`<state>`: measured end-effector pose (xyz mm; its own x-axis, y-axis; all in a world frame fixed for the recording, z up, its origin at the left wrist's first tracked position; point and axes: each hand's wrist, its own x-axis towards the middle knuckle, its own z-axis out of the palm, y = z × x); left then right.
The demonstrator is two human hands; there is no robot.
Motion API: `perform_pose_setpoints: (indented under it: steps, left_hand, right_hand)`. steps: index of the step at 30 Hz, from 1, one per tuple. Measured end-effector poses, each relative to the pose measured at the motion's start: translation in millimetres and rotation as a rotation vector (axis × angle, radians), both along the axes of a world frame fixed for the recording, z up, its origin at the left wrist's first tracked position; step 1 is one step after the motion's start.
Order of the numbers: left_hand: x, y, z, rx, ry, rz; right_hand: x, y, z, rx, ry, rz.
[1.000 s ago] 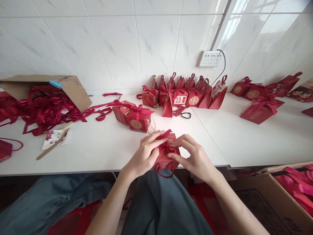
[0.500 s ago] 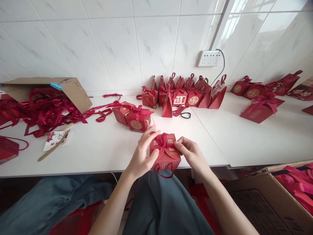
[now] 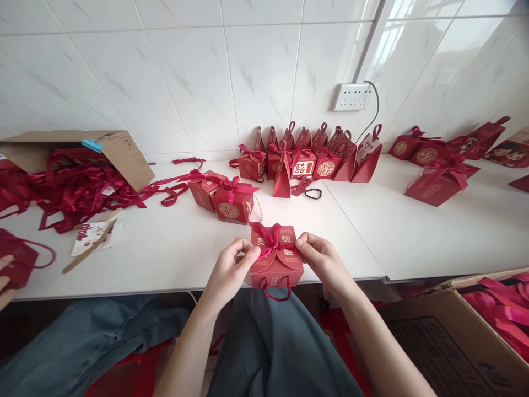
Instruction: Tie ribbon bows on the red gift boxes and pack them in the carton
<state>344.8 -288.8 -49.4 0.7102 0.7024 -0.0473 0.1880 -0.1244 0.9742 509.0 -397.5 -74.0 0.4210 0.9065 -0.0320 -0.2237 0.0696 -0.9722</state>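
Head view: a red gift box point(image 3: 276, 263) with gold print sits at the near edge of the white table point(image 3: 165, 251), between the fingertips of both hands. The left hand point(image 3: 228, 271) pinches the dark red ribbon bow point(image 3: 269, 238) on top of the box between thumb and forefinger, the other fingers curled under. The right hand point(image 3: 324, 260) closes thumb and forefinger on the box's upper right edge. A red cord handle point(image 3: 276, 290) hangs from the box front, below the fingers. Just beyond the left fingertips stands a finished box point(image 3: 235, 202) with a bow. Farther past the fingers, a row of red boxes point(image 3: 306, 161) lines the tiled wall. Well left of the left fingers, loose ribbons point(image 3: 78, 187) spill from a tipped cardboard carton point(image 3: 124, 157).
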Motion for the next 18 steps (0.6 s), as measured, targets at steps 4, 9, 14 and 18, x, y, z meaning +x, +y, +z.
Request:
perform_pose_setpoints:
  steps: [4,9,14,18]
  left_hand:
    - [-1,5,-2.8,-0.022,-0.024,-0.042]
    - [-2,6,-4.1,0.033,-0.020,-0.035]
    - [-1,5,-2.8,0.109,-0.014,-0.013]
    - [1,3,-3.1,0.226,-0.017,0.037]
  right_hand:
    - [2,2,-6.5,0.030,0.140,0.035]
    - [3,3,-7.3,0.069,0.243,0.059]
    - [2,6,-13.1,0.107,0.336,0.064]
    - [6,5,-16.5,0.083,0.235,0.047]
